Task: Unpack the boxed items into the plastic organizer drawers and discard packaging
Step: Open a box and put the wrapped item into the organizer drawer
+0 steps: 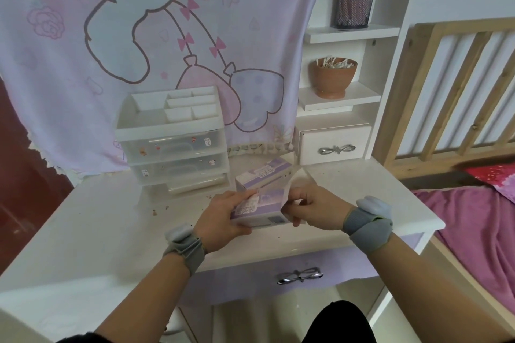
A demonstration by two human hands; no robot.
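Observation:
A purple and white box [264, 209] lies on the white desk [97, 231] near its front edge. My left hand [225, 217] grips its left end, thumb on top. My right hand [309, 210] pinches the white end flap [295, 184] at the box's right end, which stands lifted. A second purple and white box [264, 172] stands just behind. The plastic organizer [172, 142] with three clear drawers stands at the back left; its bottom drawer [195, 185] is pulled out a little.
A white shelf unit [342, 97] with a small drawer, a brown bowl of cotton swabs [333, 75] and a mesh pen cup [354, 3] stands at the back right. A cartoon cloth hangs behind. A bed with a wooden rail [459, 92] lies to the right.

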